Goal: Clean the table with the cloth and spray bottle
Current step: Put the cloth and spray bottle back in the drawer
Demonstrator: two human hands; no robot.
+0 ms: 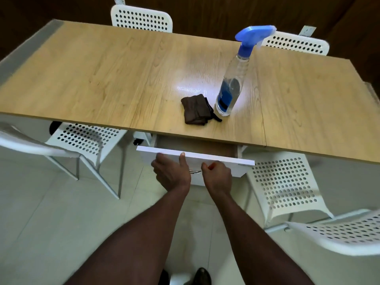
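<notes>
1. Drawer (216, 159) part open under bench (102, 79); wiping not begun.
2. Left hand (170, 173) presses drawer front, fingers apart; right hand (219, 174) curled by handle (195, 171), hold unclear.
3. Cloth (196, 110) beside upright spray bottle (230, 87), on bench.
4. Next, likely: reach for bottle.

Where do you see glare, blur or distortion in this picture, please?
Head view: bright glare on the table beside the spray bottle; the bottle's blue trigger head is smeared while the cloth is sharp; the table's edges bow, wide-angle distortion.
</notes>
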